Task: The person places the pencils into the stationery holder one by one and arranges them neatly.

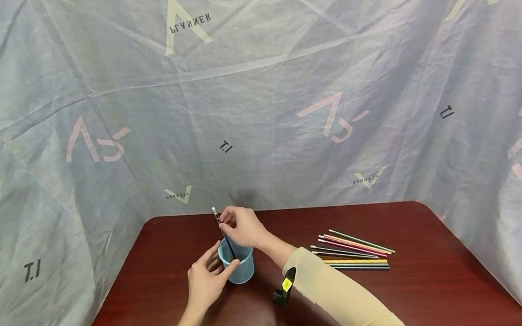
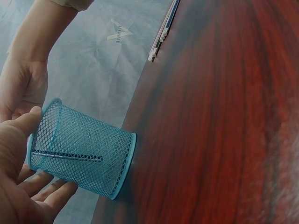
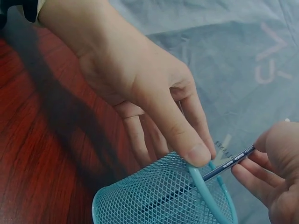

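A light-blue mesh pencil cup [image 1: 246, 271] stands upright on the table. My left hand [image 1: 206, 284] grips its left side, with the thumb at the near rim; in the left wrist view the fingers spread along the mesh of the cup [image 2: 88, 147]. Above the opening, my right hand [image 1: 243, 226] pinches a dark pencil [image 1: 223, 231] near its upper end, which carries a white eraser. The pencil leans, its lower part inside the cup. Through the mesh in the right wrist view, the dark shaft of the pencil [image 3: 229, 164] shows, slanting past the rim.
To the right, several loose pencils [image 1: 353, 242] in green, red, yellow, black and blue lie side by side on the dark red wooden table [image 1: 433, 282]. A grey printed cloth [image 1: 257, 107] hangs behind and at both sides. A black wrist camera [image 1: 281, 295] hangs below the right sleeve.
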A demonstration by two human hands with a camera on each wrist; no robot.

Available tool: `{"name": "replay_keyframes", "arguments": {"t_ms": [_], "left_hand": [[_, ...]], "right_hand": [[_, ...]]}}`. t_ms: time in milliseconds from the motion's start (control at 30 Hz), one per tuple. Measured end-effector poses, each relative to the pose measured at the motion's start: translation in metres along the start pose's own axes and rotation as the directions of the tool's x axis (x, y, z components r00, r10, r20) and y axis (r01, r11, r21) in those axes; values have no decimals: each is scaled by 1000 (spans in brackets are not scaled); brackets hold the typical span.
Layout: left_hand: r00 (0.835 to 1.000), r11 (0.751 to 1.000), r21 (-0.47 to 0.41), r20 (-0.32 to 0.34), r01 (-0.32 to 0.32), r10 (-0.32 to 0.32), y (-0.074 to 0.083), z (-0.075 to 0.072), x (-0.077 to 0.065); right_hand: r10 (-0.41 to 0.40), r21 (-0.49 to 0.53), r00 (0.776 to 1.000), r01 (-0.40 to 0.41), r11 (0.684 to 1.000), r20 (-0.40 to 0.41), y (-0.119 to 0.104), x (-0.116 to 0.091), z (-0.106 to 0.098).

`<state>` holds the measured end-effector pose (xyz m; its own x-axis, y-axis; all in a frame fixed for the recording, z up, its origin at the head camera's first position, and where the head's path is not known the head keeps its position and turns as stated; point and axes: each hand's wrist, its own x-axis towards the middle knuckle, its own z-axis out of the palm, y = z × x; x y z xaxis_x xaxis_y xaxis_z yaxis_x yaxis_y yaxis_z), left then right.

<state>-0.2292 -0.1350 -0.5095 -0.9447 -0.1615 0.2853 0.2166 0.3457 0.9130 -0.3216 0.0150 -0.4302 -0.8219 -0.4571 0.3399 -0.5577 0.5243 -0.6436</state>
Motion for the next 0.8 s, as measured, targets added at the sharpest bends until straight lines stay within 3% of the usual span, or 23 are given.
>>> {"name": "replay_keyframes", "arguments": {"t_ms": [333, 800], "left_hand": [[1000, 1000, 1, -19, 8, -8, -2, -8, -7], [998, 998, -50, 42, -48, 50, 3, 21, -4]], "right_hand": [[-56, -44, 998, 57, 997, 23, -5, -2, 14], [-27, -86, 999, 25, 996, -26, 13, -20, -8]]}}
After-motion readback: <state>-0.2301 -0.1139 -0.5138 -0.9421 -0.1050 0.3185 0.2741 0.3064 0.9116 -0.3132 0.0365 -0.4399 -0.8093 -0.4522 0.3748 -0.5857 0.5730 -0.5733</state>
